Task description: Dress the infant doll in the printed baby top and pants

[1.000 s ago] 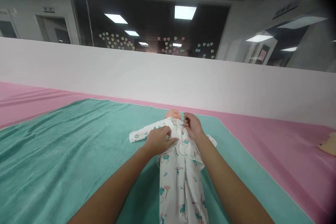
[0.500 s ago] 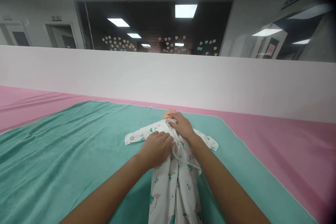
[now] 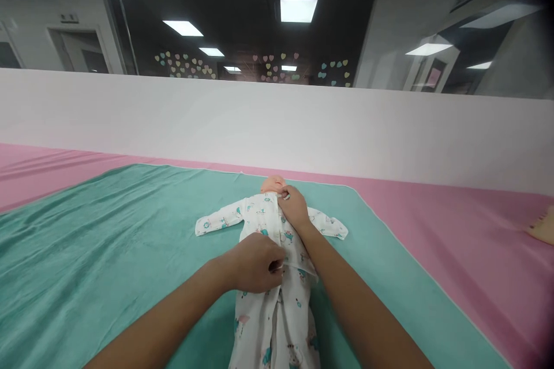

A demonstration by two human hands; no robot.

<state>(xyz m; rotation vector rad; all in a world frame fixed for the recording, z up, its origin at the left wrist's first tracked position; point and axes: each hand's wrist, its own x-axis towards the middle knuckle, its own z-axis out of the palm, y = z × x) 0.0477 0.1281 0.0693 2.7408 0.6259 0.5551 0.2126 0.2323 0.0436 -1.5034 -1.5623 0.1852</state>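
Observation:
A baby doll (image 3: 272, 184) lies on its back in a white long-sleeved top (image 3: 262, 216) printed with small teal and pink figures. Matching trousers (image 3: 292, 323) cover its legs, and both sleeves stretch out sideways. My right hand (image 3: 294, 206) is closed on the top's edge at the neck, just below the doll's chin. Lower down, my left hand (image 3: 259, 262) is closed on the front edge of the top near the waist, its fingertips partly hidden. Between the hands the front flap runs down the doll's middle.
A teal blanket (image 3: 142, 242) lies under the doll, wrinkled on the left, over a pink sheet (image 3: 433, 225). Behind stands a low white wall (image 3: 268, 127) with a window above it. At the far right edge, part of a pale foot-like shape (image 3: 543, 226) shows.
My left hand has moved down from the chest to the waist along the top's edge. My right hand has shifted off the doll's face to the collar. The front flap now lies flatter.

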